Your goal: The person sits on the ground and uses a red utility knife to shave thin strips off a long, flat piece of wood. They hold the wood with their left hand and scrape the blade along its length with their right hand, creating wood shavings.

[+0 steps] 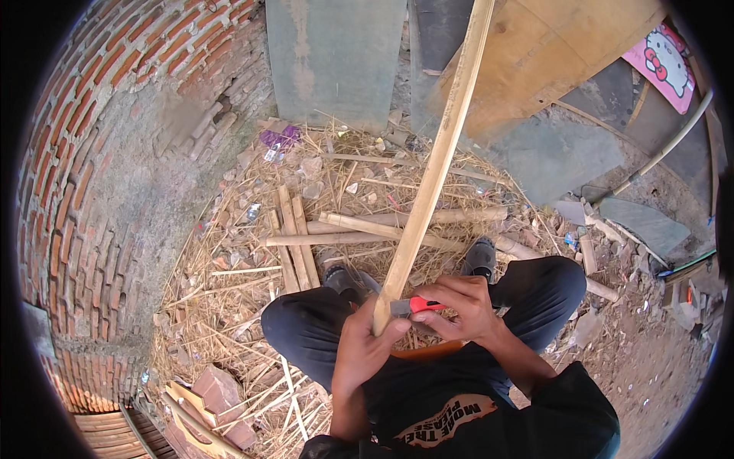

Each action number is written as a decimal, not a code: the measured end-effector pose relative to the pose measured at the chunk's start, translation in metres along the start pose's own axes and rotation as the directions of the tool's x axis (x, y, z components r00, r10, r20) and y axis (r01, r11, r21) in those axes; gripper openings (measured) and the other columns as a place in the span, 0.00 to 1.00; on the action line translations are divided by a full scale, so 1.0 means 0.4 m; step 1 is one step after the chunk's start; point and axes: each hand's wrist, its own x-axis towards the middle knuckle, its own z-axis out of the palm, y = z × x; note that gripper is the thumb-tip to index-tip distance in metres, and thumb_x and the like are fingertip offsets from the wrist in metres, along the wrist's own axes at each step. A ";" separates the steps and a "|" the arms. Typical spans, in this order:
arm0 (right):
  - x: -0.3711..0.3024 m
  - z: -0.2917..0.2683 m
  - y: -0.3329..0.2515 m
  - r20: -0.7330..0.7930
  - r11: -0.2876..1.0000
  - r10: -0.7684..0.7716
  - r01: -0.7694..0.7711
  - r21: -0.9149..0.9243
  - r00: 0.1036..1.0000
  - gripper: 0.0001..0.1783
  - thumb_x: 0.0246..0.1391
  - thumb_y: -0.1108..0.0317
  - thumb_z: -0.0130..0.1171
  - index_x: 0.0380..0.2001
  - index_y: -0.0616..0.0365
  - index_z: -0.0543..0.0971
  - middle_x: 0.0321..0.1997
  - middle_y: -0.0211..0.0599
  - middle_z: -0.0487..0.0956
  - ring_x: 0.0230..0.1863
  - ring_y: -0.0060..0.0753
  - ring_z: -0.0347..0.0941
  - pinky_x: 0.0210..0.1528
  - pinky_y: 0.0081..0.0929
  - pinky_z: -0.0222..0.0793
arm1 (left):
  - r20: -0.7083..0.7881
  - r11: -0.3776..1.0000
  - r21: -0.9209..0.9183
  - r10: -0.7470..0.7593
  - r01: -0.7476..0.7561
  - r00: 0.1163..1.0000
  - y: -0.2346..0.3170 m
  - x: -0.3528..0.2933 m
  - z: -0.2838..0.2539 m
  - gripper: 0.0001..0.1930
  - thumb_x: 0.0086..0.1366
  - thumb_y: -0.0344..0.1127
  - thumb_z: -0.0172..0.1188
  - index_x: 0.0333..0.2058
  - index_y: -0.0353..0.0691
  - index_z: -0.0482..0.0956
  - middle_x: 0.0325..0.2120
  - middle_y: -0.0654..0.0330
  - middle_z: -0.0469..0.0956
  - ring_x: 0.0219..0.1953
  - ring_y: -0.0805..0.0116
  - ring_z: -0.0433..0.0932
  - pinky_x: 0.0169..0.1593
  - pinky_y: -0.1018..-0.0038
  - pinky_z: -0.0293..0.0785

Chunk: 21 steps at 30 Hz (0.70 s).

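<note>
A long, pale wooden strip (pixel 440 164) rises from my lap toward the top of the picture, leaning to the right. Its near end is gripped by my left hand (pixel 362 348), thumb on one side and fingers behind. My right hand (pixel 462 307) is closed around a red-handled utility knife (pixel 425 304). The knife's blade (pixel 400 307) lies against the strip's right edge, just above my left thumb. An orange-brown piece (pixel 428 351) shows below my hands at my lap, and I cannot make out what it is.
Wooden sticks (pixel 297 237) and round poles (pixel 451 216) lie on straw between my feet and beyond. A brick wall (pixel 84 222) curves along the left. Boards (pixel 336 61) lean at the back, near a pink cartoon-cat panel (pixel 667 67). Broken bricks (pixel 222 394) lie lower left.
</note>
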 end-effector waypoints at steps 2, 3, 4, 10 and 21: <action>0.004 0.008 -0.010 -0.013 0.999 -0.026 0.026 0.019 1.000 0.19 0.50 0.59 0.80 0.42 0.54 0.88 0.28 0.31 0.83 0.22 0.34 0.80 0.25 0.30 0.75 | -0.031 1.000 0.016 0.007 -0.006 0.999 0.008 0.000 0.010 0.19 0.71 0.37 0.73 0.53 0.33 0.81 0.27 0.58 0.83 0.31 0.73 0.80 0.37 0.70 0.78; 0.006 0.008 -0.013 0.006 0.999 -0.030 0.030 0.015 1.000 0.20 0.49 0.60 0.80 0.43 0.56 0.88 0.29 0.32 0.83 0.22 0.34 0.80 0.25 0.30 0.75 | -0.046 1.000 0.024 0.010 -0.009 0.999 0.014 -0.001 0.012 0.19 0.71 0.37 0.73 0.53 0.33 0.81 0.28 0.57 0.84 0.30 0.72 0.81 0.37 0.70 0.78; 0.007 0.005 -0.016 0.024 0.999 -0.032 0.031 0.009 0.999 0.20 0.48 0.62 0.80 0.44 0.57 0.88 0.29 0.32 0.84 0.23 0.34 0.80 0.25 0.30 0.74 | -0.051 0.997 0.076 0.007 -0.003 0.999 0.023 -0.001 0.011 0.18 0.71 0.38 0.73 0.52 0.33 0.81 0.28 0.55 0.84 0.30 0.68 0.83 0.37 0.69 0.78; 0.013 -0.004 -0.037 0.031 0.994 0.026 -0.022 -0.104 0.999 0.19 0.48 0.60 0.80 0.42 0.53 0.89 0.29 0.31 0.84 0.23 0.34 0.80 0.25 0.30 0.75 | -0.115 0.966 0.252 -0.036 0.065 0.993 0.077 0.005 0.019 0.18 0.71 0.40 0.73 0.49 0.32 0.81 0.28 0.47 0.85 0.30 0.47 0.87 0.35 0.63 0.79; 0.077 -0.065 -0.014 -0.060 0.982 0.134 -0.141 -0.126 0.989 0.15 0.51 0.65 0.79 0.40 0.61 0.89 0.29 0.38 0.86 0.25 0.36 0.82 0.29 0.29 0.75 | -0.163 0.917 0.376 -0.074 0.132 0.984 0.071 -0.014 0.030 0.21 0.74 0.47 0.68 0.49 0.31 0.81 0.25 0.44 0.84 0.32 0.38 0.86 0.35 0.55 0.79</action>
